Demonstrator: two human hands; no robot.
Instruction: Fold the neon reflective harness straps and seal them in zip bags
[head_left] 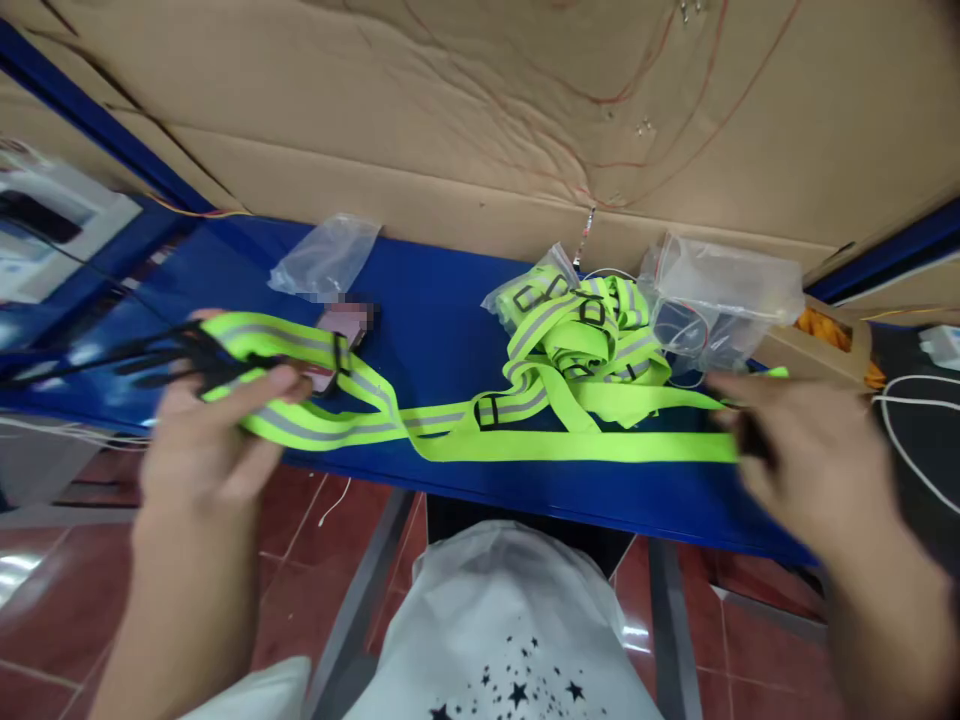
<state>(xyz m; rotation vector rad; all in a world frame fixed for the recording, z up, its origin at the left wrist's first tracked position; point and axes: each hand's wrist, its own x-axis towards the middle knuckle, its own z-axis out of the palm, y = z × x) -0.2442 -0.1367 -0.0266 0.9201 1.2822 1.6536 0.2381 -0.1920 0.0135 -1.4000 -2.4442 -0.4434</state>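
Observation:
Neon yellow-green straps (525, 446) with a grey reflective stripe and black slide buckles stretch across the blue table between my hands. My left hand (217, 430), on the left, is closed around one end, where black cords or clips bunch at the fingers. At the right, my right hand (802, 450) is closed on the other end; motion blurs it and hides the exact grip. Behind the taut straps lies a tangled pile of the same straps (592, 330) with several black buckles. Part of the pile sits in a clear zip bag (529, 290).
A clear plastic bag (326, 255) lies at the back left, near a phone (346, 325). More clear bags (720, 290) stand beside a cardboard box (814, 340) at the right. Cardboard panels (450, 120) with red wires rise behind the blue table (420, 300). A white device (60, 230) is far left.

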